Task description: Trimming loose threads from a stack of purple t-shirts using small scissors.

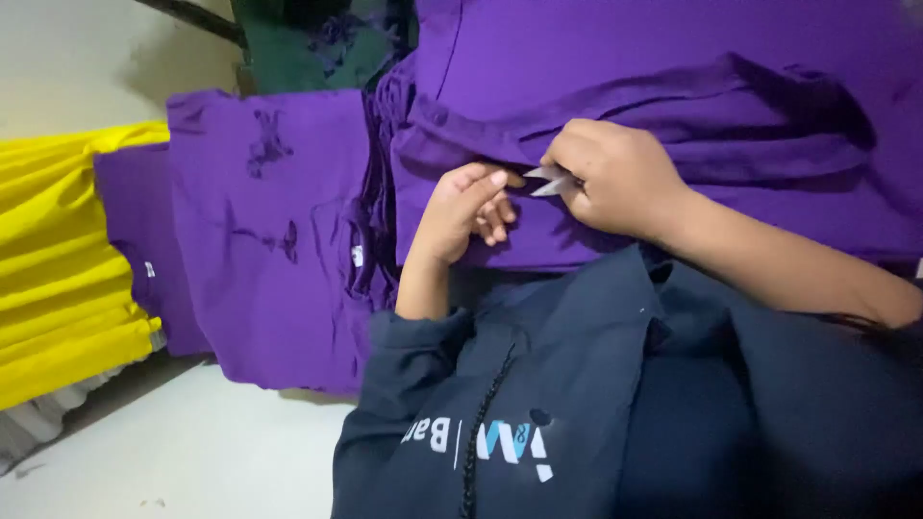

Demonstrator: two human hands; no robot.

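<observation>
- The left hand (461, 211) and right hand (615, 178) meet fingertip to fingertip on a folded garment (673, 106) spread beneath them.
- A small pair of snips (548, 180) sits in the right hand, its tips between the two hands, touching the garment's fold.
- Left of the left hand, just beside it, lies a stack of garments (279, 240).
- Further left, well apart from both hands, is a pile of cloth (58, 259), with one garment's edge lying between it and the stack.
- Below both hands is the person's sweatshirt (596, 404).
</observation>
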